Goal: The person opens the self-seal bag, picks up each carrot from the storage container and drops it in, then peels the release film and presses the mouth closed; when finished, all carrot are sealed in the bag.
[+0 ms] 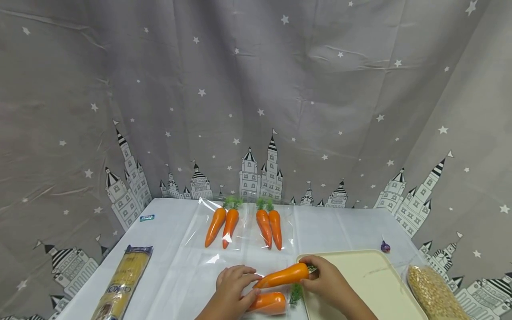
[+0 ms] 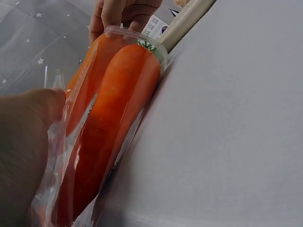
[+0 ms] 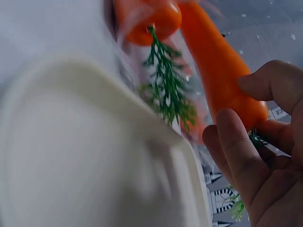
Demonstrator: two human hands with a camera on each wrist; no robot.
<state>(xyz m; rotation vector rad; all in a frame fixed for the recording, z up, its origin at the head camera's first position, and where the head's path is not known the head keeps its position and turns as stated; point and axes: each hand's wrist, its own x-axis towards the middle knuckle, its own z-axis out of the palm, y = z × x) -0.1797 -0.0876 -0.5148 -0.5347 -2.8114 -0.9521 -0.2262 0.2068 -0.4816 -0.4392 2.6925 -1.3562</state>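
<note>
My right hand [image 1: 330, 282] grips an orange carrot [image 1: 282, 276] by its thick end, thumb on one side and fingers on the other. Its narrow tip points left and lies inside the mouth of a clear plastic bag [image 2: 135, 32]. At the bag's near side, my left hand [image 1: 234, 291] holds the plastic, thumb along its edge in the left wrist view. A second carrot [image 2: 118, 94] lies in that bag, its green leafy top [image 3: 165, 80] sticking out toward the tray. The left fingertips come close to the held carrot's tip.
Two clear bags with pairs of carrots, one left [image 1: 216, 226] and one right [image 1: 275, 227], lie at the back. A cream tray [image 1: 360, 284] borders my right hand. Bagged pasta [image 1: 124, 282], bagged grains [image 1: 434, 291], a small purple item [image 1: 385, 247] and a small blue-green packet [image 1: 147, 218] lie around.
</note>
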